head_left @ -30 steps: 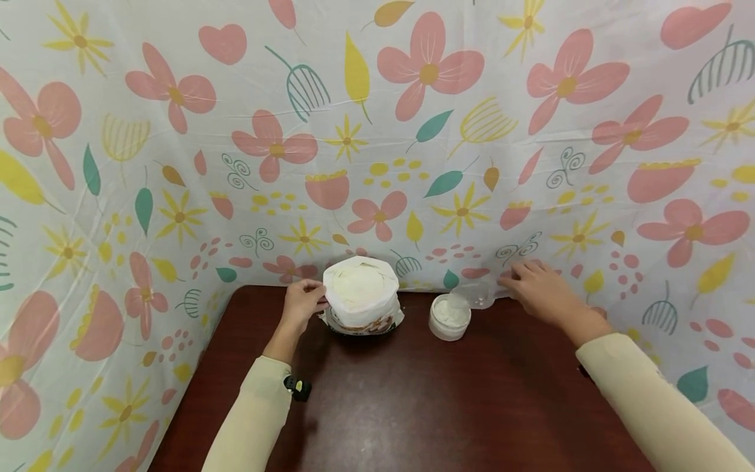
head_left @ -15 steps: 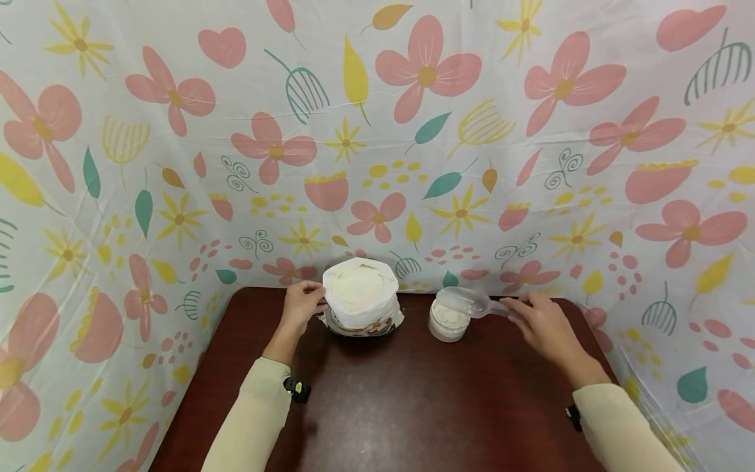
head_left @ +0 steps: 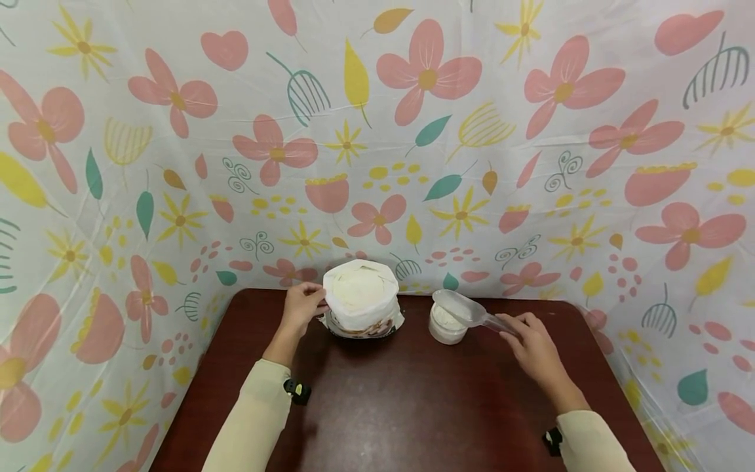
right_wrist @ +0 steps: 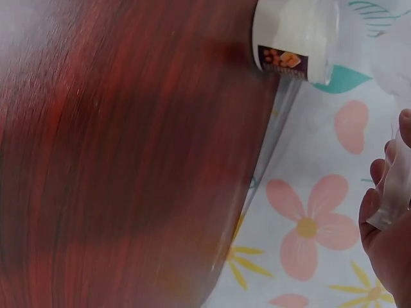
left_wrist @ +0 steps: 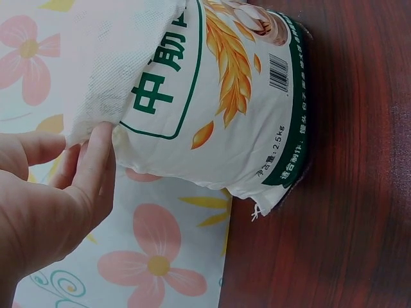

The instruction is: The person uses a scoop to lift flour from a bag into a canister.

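Observation:
My left hand (head_left: 301,308) pinches the rolled rim of a white woven flour bag (head_left: 362,295), which stands open at the table's back edge. In the left wrist view the bag (left_wrist: 192,135) shows green lettering, wheat ears and "2.5kg". My right hand (head_left: 535,344) grips the handle of a clear plastic scoop (head_left: 468,311). The scoop's bowl is tilted over a round clear jar (head_left: 447,331) filled with white powder; whether they touch I cannot tell. In the right wrist view the jar (right_wrist: 295,38) bears a dark label, and the scoop's handle (right_wrist: 393,183) lies within the curled fingers.
The dark red-brown wooden table (head_left: 401,406) has its back edge against a flower-printed cloth (head_left: 377,164), which also hangs at both sides. A gap separates the bag from the jar. Dark straps sit around both wrists.
My right hand has come down and nearer, and the scoop has turned from pointing downward into the jar to lying slanted over its mouth. The left hand still holds the bag's rim.

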The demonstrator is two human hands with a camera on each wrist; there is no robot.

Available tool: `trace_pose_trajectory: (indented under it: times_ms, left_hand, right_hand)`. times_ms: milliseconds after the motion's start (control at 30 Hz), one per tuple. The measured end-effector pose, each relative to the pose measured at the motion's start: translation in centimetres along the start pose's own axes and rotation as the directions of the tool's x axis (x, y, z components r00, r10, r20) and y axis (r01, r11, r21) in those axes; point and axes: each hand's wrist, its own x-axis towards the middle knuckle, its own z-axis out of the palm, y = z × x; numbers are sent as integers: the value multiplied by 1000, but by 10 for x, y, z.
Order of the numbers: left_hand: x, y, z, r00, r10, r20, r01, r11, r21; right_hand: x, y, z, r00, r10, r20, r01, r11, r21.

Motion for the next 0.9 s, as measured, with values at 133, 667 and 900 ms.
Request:
trace_pose_trajectory:
  times_ms: [133, 667, 900]
  left_hand:
    - [0, 0, 0, 1000, -8, 0, 8, 1000, -1]
    - [-2, 4, 0, 1000, 4, 7, -4, 1000, 0]
    - [-2, 3, 1, 1000, -1, -7, 1, 1000, 7]
  right_hand:
    - [1, -6, -1, 1000, 8, -26, -6, 999, 43]
    - [36, -41, -9, 997, -62, -41, 66, 993, 96]
    - [69, -61, -22, 982, -186, 28, 184, 981, 62]
